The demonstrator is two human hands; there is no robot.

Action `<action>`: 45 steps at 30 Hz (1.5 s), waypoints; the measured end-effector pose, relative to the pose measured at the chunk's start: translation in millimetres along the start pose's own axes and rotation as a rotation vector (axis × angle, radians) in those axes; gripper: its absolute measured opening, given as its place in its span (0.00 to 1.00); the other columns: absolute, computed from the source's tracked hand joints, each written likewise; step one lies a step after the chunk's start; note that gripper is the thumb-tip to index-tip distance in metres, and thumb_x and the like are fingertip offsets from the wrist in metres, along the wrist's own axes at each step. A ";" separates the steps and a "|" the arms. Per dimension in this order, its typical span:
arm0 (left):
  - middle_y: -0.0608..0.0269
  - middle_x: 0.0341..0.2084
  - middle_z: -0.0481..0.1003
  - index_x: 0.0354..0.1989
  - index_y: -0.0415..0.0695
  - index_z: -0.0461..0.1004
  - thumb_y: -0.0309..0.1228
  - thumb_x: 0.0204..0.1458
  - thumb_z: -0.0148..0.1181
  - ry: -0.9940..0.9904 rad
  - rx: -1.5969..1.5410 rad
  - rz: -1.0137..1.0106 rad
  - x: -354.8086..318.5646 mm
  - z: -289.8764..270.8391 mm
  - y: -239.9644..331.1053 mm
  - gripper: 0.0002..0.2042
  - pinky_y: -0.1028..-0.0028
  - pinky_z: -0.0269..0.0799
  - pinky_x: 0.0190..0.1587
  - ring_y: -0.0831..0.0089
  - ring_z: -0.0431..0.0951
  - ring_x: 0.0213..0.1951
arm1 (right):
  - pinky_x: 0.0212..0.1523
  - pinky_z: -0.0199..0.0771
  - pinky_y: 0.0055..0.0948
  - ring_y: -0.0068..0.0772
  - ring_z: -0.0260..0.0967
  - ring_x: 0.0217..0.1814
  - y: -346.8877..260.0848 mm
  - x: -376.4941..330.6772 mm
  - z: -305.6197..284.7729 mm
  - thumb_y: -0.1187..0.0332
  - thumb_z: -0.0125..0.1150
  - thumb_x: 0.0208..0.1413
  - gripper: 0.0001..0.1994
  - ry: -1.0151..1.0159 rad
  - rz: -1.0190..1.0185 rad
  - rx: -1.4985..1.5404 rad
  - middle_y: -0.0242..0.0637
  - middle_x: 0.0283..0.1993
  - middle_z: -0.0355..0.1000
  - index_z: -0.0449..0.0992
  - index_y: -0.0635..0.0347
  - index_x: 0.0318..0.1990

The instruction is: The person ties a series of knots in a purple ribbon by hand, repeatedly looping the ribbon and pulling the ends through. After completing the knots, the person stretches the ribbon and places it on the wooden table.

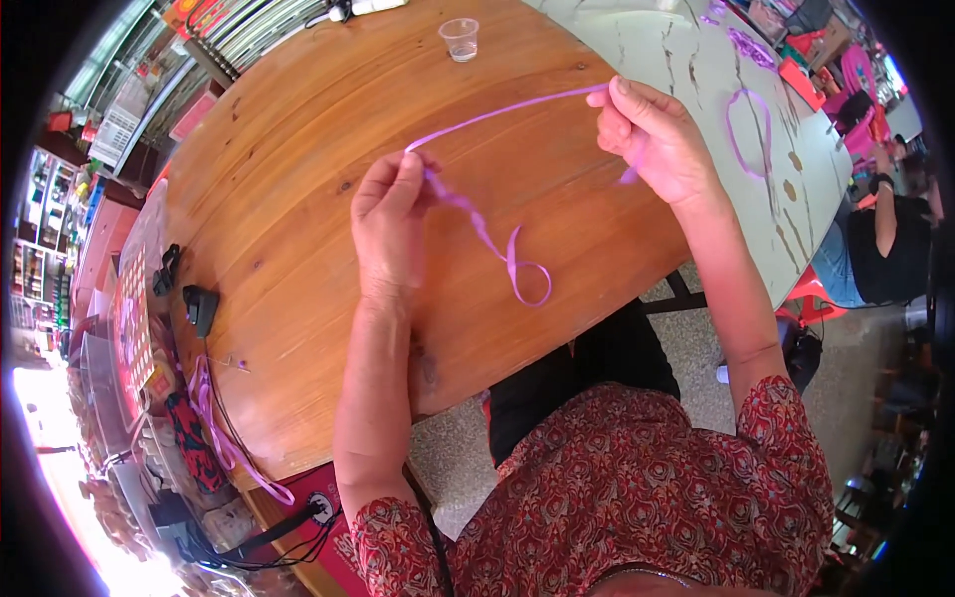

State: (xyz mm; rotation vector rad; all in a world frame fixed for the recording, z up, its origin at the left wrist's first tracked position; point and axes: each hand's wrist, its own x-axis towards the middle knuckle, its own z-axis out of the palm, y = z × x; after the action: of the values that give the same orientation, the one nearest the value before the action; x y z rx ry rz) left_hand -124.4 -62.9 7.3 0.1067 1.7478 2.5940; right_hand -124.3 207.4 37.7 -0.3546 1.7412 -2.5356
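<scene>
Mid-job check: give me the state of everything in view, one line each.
Left hand, pinching
Right hand, pinching
Held purple ribbon, stretched between both hands, tail twisted and curled
Clear plastic cup, upright, uncovered
Black device, resting on wooden table
Purple ribbon on white table, loosely looped

The right hand (659,144), at half past one, hides some purple ribbon (505,109) — shelf goods (33,244) at nine o'clock are too small to tell.

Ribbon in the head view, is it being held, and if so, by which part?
The ribbon: the left hand pinches it partway along, a curled tail hanging below; the right hand pinches it near the other end.
</scene>
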 end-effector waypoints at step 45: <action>0.74 0.24 0.68 0.34 0.41 0.80 0.20 0.48 0.63 -0.274 0.246 0.024 -29.9 41.7 -16.3 0.06 0.83 0.59 0.32 0.85 0.64 0.29 | 0.41 0.71 0.26 0.31 0.71 0.41 -0.7 -36.0 8.7 0.73 0.66 0.46 0.16 -0.161 -0.700 -1.214 0.34 0.37 0.74 0.77 0.60 0.45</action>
State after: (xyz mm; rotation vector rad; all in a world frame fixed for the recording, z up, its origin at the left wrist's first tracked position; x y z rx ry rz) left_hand -92.4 -19.6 6.3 0.4628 1.9557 2.2351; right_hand -87.4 205.6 35.4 -1.3063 3.2374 -1.1807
